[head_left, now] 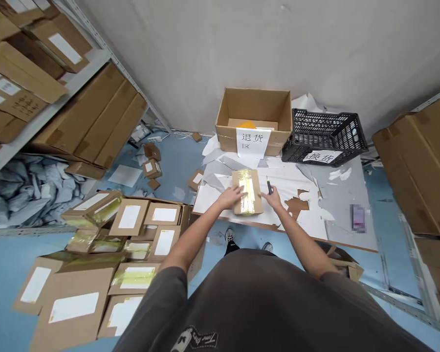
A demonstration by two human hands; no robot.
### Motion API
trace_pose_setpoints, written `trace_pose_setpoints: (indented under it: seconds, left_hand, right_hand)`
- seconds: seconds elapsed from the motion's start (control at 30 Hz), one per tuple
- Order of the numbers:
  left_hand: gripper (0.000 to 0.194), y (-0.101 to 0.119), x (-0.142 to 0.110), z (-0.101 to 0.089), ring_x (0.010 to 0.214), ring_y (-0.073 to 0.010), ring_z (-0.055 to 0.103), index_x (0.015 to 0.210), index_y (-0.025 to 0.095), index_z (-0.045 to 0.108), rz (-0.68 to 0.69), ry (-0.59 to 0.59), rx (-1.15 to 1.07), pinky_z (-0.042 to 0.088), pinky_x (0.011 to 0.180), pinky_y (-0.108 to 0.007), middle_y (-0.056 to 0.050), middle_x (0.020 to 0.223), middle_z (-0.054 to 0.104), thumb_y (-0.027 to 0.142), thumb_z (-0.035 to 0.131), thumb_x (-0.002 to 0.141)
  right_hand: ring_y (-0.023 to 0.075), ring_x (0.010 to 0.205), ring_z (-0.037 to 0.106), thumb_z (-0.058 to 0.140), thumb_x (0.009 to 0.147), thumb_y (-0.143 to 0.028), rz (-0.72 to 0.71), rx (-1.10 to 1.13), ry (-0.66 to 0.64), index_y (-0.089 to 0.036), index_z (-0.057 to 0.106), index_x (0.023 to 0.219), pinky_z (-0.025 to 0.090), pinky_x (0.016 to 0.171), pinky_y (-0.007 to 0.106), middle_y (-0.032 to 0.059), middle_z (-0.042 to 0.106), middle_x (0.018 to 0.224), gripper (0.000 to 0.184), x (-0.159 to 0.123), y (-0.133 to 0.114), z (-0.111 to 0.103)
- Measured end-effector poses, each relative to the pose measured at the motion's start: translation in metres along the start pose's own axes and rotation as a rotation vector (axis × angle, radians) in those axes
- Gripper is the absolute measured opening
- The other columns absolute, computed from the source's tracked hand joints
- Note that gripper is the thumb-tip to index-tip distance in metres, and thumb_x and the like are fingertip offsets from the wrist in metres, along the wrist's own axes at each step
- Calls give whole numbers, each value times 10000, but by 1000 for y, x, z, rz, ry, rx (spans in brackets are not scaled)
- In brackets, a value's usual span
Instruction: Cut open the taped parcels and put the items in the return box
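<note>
A small cardboard box (pixel 256 198) with yellowish clear tape and a white label lies flat on the worktable in front of me. My left hand (pixel 231 197) rests on the box's left side, its fingers spread over the top. On the other side, my right hand (pixel 273 198) is closed around a dark utility knife (pixel 269 186), whose tip points away from me. A finger of that hand reaches toward the box's right edge; whether it touches, I cannot tell. The part of the knife inside my hand is hidden.
Behind the box stand an open carton (pixel 223 139) with a paper sign and a black plastic crate (pixel 297 142). Torn white covering lies over the worktable (pixel 346 195). Taped parcels (pixel 73 278) are piled at left on the floor. Loaded shelves (pixel 91 66) flank both sides.
</note>
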State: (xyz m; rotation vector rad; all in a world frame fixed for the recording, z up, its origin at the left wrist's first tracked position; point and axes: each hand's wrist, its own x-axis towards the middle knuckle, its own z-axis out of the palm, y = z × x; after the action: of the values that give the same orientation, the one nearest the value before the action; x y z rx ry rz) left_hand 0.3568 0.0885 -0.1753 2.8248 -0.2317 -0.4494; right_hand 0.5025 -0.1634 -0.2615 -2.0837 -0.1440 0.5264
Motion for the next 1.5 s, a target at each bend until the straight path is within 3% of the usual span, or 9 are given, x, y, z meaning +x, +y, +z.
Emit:
trace_pose_setpoints:
  seconds: [0.1,0.2,0.37,0.5,0.63,0.83,1.0,1.23,1.5]
  left_hand:
    - [758,2,11,1,1604,-340,352,1524,395,586,263,-117,66,361,1202,-454,-54,1688,494,126,712,827]
    - [655,12,27,0,1522,-332,443,1436,370,647,271,-163,88,389,1157,-432,-96,1541,622,181,754,818]
    - [600,39,55,-6,1299,-368,564,1359,235,674,188,-111,156,405,1116,-452,-178,1331,666,320,828,785]
    - [739,74,73,0,1268,-389,572,1363,142,657,-33,-30,122,422,1103,-465,-222,1374,605,423,900,724]
    - [733,94,77,11,1297,-360,579,1389,159,640,-176,20,79,436,1111,-440,-205,1437,585,432,902,761]
    - [860,94,67,20,1516,-386,450,1521,186,515,-168,-7,66,383,1190,-465,-203,1670,463,405,900,784]
    - [992,95,68,19,1469,-398,510,1563,131,458,-176,-36,63,391,1161,-485,-265,1561,572,409,939,741]
    - [1173,92,71,18,1456,-427,519,1627,87,358,-198,-83,57,404,1143,-470,-285,1425,653,425,982,693]
    - [1120,91,70,13,1347,-417,620,1582,118,379,-224,-130,79,422,1119,-467,-273,1415,647,455,989,705]
  right_hand:
    - [223,738,635,844,636,-668,59,59,-52,-238,534,1272,521,694,320,-60,614,779,828,-53,29,8]
    - [237,761,657,847,626,-623,99,53,-18,-235,532,1289,531,712,328,-46,639,798,830,-69,37,14]
    - [296,849,699,847,676,-591,91,-121,100,-229,548,1341,542,754,363,34,723,916,814,-19,21,-13]
    - [323,969,721,866,722,-611,88,-237,99,-248,563,1328,548,822,379,97,766,1073,769,36,-5,-38]
    - [347,1024,719,873,747,-619,27,-311,37,-237,586,1318,546,863,398,133,770,1101,744,51,-26,-49]
    - [213,654,682,485,1007,-703,-91,84,-207,-260,556,1230,546,633,309,6,714,797,501,-7,0,-77]
    - [168,535,637,601,954,-708,-25,58,-512,-254,563,986,462,489,246,-11,707,744,457,-49,27,-98]
    - [137,441,495,705,907,-714,49,-104,-475,-254,539,813,385,447,238,-53,543,554,498,-41,22,-102]
    - [131,390,474,794,804,-762,140,-31,-618,-251,540,792,366,397,248,-34,580,553,571,-49,19,-113]
